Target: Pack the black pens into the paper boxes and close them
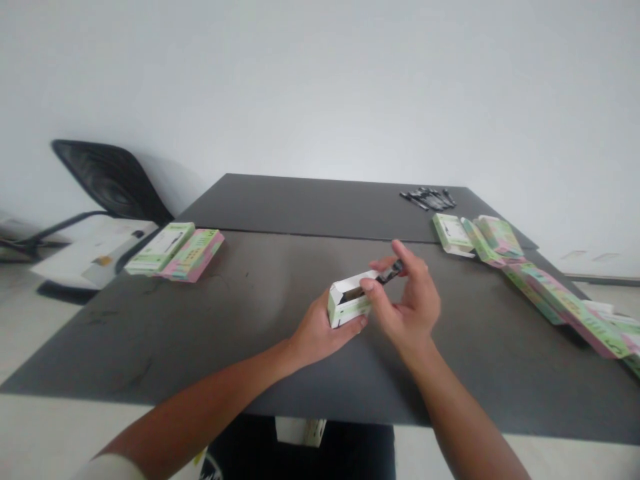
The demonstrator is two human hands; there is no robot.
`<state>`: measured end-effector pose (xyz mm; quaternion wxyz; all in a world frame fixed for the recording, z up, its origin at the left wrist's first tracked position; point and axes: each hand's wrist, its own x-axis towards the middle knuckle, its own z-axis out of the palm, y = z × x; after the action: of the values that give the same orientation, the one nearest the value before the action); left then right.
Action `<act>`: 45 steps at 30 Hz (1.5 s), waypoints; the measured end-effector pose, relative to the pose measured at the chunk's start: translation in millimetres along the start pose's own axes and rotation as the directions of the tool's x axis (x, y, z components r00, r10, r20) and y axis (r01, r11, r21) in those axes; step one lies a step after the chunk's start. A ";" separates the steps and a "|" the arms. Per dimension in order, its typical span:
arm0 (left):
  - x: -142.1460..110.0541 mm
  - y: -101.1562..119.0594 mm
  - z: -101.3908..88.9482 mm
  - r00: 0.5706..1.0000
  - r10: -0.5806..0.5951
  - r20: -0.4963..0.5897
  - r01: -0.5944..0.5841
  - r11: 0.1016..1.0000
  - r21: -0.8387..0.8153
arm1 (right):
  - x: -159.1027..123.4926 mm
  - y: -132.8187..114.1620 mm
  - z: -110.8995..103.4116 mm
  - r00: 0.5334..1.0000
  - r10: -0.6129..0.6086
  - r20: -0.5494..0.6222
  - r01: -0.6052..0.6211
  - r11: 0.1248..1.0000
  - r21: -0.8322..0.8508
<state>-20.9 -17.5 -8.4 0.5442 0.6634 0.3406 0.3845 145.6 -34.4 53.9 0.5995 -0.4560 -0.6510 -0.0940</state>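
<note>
Over the middle of the dark table, my left hand (323, 333) is closed around a small white-and-green cardboard box (353, 308), held tilted with an opening facing up. My right hand (413, 303) pinches a black pen (391, 272) between thumb and fingers. The pen slants down toward the box, its lower end at the opening and partly hidden by my thumb. How far it reaches inside I cannot tell. At the back right lies a loose pile of similar black pens (427, 198).
Two green-and-pink boxes (195, 255) lie at the table's left edge. Several more cartons (575, 307) line the right side, near an upright-edged white-green box (453, 233). A black chair (107, 177) and a white carton (95, 250) stand left of the table (280, 267).
</note>
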 end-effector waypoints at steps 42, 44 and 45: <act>-1.2 3.3 -2.4 0.995 0.035 0.092 -0.037 0.999 0.024 | 21.5 -9.4 -49.3 0.864 0.422 0.274 -0.472 0.868 0.150; -2.4 3.3 -2.4 0.995 0.031 0.095 -0.036 0.998 0.048 | 21.3 -14.9 -44.4 0.876 0.434 0.210 -0.472 0.860 0.193; -2.9 3.1 -2.6 0.995 0.031 0.096 -0.037 0.997 0.061 | 20.9 -17.3 -42.3 0.880 0.435 0.190 -0.469 0.858 0.210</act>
<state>-24.5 -19.4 -5.4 0.5323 0.7032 0.3149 0.3508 165.6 -62.4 90.5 0.6115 -0.5224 -0.5713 0.1634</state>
